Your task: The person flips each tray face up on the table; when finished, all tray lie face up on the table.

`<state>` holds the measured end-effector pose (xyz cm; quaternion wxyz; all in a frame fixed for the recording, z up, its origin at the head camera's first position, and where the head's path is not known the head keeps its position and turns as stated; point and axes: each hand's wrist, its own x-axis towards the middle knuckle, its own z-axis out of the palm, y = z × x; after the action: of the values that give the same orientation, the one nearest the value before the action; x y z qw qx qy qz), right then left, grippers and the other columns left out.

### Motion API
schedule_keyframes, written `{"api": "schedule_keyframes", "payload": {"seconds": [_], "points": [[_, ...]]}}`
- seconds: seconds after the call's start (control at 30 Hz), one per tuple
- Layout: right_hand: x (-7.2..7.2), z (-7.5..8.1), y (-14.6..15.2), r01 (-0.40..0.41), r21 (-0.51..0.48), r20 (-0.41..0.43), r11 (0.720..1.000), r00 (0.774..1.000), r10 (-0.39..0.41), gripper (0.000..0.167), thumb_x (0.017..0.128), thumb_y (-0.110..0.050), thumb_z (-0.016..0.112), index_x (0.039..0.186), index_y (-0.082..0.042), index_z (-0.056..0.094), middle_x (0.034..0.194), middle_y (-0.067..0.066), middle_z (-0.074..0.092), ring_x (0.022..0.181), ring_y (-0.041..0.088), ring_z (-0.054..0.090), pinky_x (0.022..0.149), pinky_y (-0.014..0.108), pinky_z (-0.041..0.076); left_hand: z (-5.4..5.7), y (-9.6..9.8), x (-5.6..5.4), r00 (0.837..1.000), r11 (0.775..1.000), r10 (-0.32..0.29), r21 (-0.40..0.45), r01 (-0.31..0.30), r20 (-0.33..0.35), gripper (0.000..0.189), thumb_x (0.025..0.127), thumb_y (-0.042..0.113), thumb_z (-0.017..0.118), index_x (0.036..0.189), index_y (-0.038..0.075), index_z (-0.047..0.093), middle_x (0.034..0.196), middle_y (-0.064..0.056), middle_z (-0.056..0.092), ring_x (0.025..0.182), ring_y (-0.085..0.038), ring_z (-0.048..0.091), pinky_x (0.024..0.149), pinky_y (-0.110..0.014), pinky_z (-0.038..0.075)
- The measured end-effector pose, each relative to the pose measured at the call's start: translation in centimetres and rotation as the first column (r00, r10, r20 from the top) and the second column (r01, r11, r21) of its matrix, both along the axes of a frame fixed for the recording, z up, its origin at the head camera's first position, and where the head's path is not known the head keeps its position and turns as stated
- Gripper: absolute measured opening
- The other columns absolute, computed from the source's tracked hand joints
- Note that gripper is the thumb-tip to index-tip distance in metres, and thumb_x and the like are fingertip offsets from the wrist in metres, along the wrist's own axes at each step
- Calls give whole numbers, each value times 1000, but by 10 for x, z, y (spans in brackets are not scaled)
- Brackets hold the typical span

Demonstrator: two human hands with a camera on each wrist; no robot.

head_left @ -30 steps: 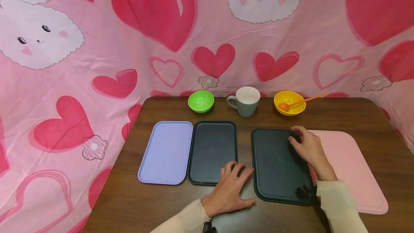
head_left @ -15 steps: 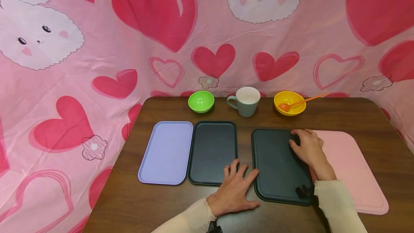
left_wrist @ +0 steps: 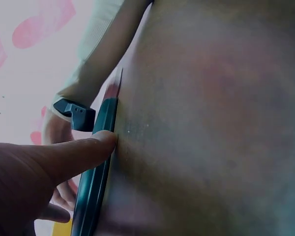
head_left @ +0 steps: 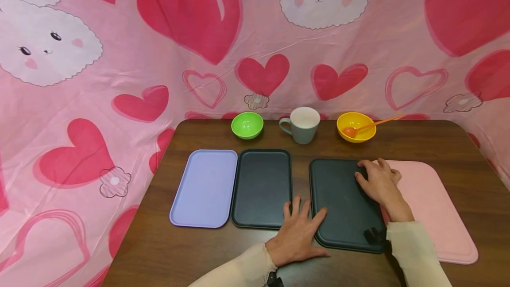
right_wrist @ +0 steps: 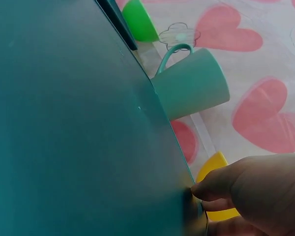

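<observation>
A dark rectangular tray [head_left: 342,207] lies on the right half of the table, its right side against the pink board [head_left: 430,207]. My right hand [head_left: 383,185] grips its far right corner. In the right wrist view, the thumb [right_wrist: 206,189] lies at the tray's edge, with fingers bent past that edge. My left hand [head_left: 296,236] is spread at the near left corner of the same tray. Its index finger overlaps the tray's left rim, and the other fingertips reach toward the second dark tray [head_left: 263,189]. In the left wrist view, the left thumb [left_wrist: 96,147] crosses the tray's edge.
Left of the second dark tray lies a lavender tray [head_left: 205,189]. Along the back of the brown table [head_left: 159,251] stand a green bowl [head_left: 247,126], a grey-green mug [head_left: 304,129] and a yellow bowl [head_left: 368,134] holding an orange spoon [head_left: 382,121]. A pink heart-patterned cloth [head_left: 159,56] hangs behind.
My left hand has moved right, from the second dark tray's corner to the right-hand dark tray. My right hand's fingers have bent further over the far corner. The trays look unmoved.
</observation>
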<state>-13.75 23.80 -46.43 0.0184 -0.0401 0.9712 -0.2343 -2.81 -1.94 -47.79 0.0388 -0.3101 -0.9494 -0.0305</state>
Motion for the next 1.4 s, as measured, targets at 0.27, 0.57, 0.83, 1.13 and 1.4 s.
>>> {"api": "schedule_keyframes", "payload": {"seconds": [0.27, 0.57, 0.83, 1.13, 1.4], "points": [[0, -1, -1, -14, 10, -8, 1000, 1000, 14, 37, 94, -18, 61, 123, 3, 54, 127, 37, 58, 135, 60, 23, 98, 76, 12, -1, 4, -3, 1000, 1000, 19, 3, -19, -7, 98, 66, 84, 67, 146, 31, 45, 135, -11, 56, 132, -35, 42, 95, -53, 40], [0, -1, 0, -26, -11, -12, 1000, 1000, 26, 35, 93, -19, 64, 121, 2, 57, 127, 36, 59, 135, 55, 27, 97, 75, 14, -2, 4, -9, 1000, 996, -8, 87, 10, -18, 97, 62, 80, 75, 140, 27, 51, 125, -8, 61, 126, -28, 44, 94, -49, 38], [0, 0, 2, -40, -65, -36, 997, 999, 37, 32, 92, -18, 65, 118, 2, 60, 124, 33, 62, 134, 53, 32, 95, 76, 15, 0, -2, -12, 995, 976, -37, 217, 17, 91, 95, 65, 66, 84, 144, 27, 49, 134, -12, 58, 137, -31, 36, 101, -51, 32], [-1, 3, 3, -36, -77, -24, 996, 999, 35, 34, 95, -21, 61, 121, 1, 59, 128, 35, 59, 135, 53, 32, 94, 75, 16, 13, -9, -16, 987, 954, -56, 300, 8, 152, 95, 66, 52, 90, 147, 27, 45, 150, -23, 47, 147, -47, 31, 104, -54, 33], [1, 4, 3, -30, -88, -2, 996, 1000, 30, 35, 98, -24, 59, 122, 1, 56, 132, 36, 55, 137, 54, 30, 94, 75, 15, 26, -10, -17, 928, 899, -113, 433, -56, 354, 94, 72, 32, 90, 151, 25, 38, 161, -28, 27, 147, -41, 38, 110, -48, 39]]}}
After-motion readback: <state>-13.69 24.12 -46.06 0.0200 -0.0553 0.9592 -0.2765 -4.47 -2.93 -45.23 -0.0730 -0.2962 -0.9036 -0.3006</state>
